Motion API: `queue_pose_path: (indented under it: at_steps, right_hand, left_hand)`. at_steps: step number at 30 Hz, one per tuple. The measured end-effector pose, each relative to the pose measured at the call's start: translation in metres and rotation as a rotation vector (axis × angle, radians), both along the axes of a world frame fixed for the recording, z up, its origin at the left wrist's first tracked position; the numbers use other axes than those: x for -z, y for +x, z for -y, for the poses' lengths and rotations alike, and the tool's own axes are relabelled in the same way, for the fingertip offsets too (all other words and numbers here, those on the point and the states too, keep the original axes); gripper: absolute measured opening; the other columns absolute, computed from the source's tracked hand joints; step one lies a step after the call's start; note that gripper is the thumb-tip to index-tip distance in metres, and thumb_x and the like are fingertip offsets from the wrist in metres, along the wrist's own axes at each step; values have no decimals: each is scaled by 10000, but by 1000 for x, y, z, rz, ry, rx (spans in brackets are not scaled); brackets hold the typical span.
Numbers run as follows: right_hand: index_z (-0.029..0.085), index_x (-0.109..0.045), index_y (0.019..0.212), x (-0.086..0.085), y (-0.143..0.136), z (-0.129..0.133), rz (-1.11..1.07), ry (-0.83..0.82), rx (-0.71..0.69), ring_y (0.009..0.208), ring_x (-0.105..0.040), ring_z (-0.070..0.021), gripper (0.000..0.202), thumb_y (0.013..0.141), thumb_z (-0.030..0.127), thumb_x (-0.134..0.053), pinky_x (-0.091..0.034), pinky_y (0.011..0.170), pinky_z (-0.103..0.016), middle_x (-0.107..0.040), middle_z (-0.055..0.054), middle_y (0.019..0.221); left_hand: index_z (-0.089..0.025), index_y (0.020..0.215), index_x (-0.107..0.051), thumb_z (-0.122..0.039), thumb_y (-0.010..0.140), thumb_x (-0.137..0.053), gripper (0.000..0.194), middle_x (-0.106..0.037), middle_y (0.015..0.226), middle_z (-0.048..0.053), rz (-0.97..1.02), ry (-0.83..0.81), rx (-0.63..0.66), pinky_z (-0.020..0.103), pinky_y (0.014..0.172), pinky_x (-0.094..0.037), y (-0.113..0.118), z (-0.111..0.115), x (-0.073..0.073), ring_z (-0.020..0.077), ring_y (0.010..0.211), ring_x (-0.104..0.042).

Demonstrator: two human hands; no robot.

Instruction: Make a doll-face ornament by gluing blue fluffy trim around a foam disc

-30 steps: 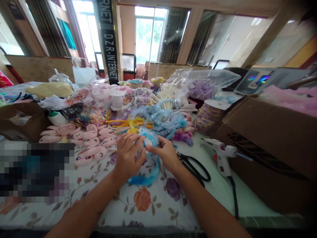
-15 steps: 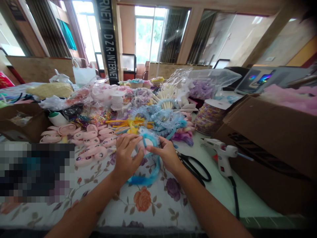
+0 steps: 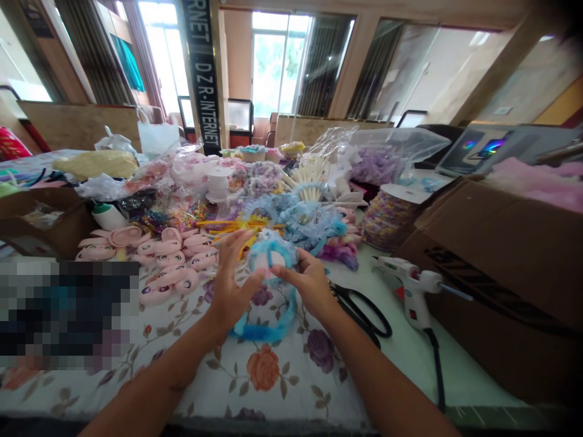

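Toward the table's front edge we count two hands, one left and one right, and one strip of blue fluff. Toward the right edge we have one pair of scissors, one glue gun and one big spool. We find two cardboard boxes, one near the left edge, one near the right. The pink doll heads overlap too much for us to count.

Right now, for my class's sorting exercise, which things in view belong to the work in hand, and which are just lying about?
In hand:
- fluffy blue piece, gripped by the right hand, left hand beside it
- blue fluffy strand below

Apparently lying about, untouched:
- black-handled scissors
- glue gun
- pink pieces with eyes
- multicoloured spool
- large cardboard box
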State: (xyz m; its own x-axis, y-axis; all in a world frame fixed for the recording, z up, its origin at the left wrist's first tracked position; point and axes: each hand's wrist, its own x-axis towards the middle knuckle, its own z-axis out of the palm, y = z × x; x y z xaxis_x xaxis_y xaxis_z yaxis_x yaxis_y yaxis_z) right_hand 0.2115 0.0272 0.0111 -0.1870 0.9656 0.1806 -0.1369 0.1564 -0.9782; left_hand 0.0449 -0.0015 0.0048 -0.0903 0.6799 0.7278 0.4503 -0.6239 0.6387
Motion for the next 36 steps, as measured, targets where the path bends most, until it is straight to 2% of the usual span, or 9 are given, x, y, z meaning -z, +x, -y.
queue_pose_path:
  at_steps: [2,4,7,10,17,22,25,28,36]
  right_hand:
    - [204,-678,893,1,0,-2,-8,-9,19,761,-620,-195,344,625,354,-832,-503,665,-286,-691,-7,836]
    - [204,-675,883,2,1,-3,-23,-18,32,752,-622,-193,350,611,351,-839,-504,669,-288,-693,-2,828]
    - [207,-674,855,3,2,-3,-38,-22,25,743,-622,-188,336,596,332,-848,-502,686,-290,-695,7,820]
    - [209,-687,859,2,2,0,-21,-31,-3,740,-616,-182,326,597,314,-849,-494,693,-288,-692,10,816]
    - [206,-699,840,1,3,1,-54,-36,-30,722,-608,-181,312,584,293,-855,-485,674,-284,-693,13,808]
    - [199,-700,839,4,3,-2,-38,-45,-16,704,-612,-197,333,571,318,-857,-490,651,-296,-694,3,786]
    - [202,-704,871,4,2,-3,-42,-47,-13,734,-624,-201,348,578,318,-853,-499,689,-303,-703,0,819]
    - [199,-696,863,3,2,-3,-34,-64,5,729,-624,-204,348,580,329,-851,-501,680,-304,-700,0,800]
    - [197,-699,860,5,2,-2,-95,-77,-19,700,-612,-174,323,594,294,-856,-492,659,-271,-702,8,792]
  left_hand:
    - [-264,1302,-479,-264,854,-573,458,-485,1297,94,9,60,-68,459,1047,-393,-3,-1,-2,271,1258,-457]
    - [-242,1181,-576,-230,844,-577,338,-543,1191,80,-82,112,-110,452,1032,-398,-3,0,-4,257,1182,-503]
    - [-219,1099,-619,-189,830,-580,274,-582,1112,72,-206,155,-82,443,1019,-399,-1,1,-5,244,1128,-520]
    - [-208,1094,-607,-181,820,-582,276,-585,1096,76,-209,153,-55,440,1014,-402,1,1,-4,242,1126,-518]
    - [-236,1069,-592,-208,814,-605,256,-540,1189,79,-177,119,-10,458,1032,-382,2,-1,3,248,1190,-488]
    - [-236,1108,-568,-235,818,-610,292,-529,1239,88,-208,33,-14,463,1045,-369,3,0,1,259,1227,-461]
    - [-231,1181,-521,-239,821,-604,369,-516,1286,99,-203,69,-34,470,1062,-354,4,1,-2,263,1245,-451]
    - [-228,1177,-542,-226,825,-592,356,-533,1270,96,-248,122,-80,478,1073,-340,4,1,-3,262,1237,-455]
    - [-222,1161,-569,-223,833,-582,328,-540,1260,96,-266,81,-65,470,1073,-344,6,0,-1,258,1237,-452]
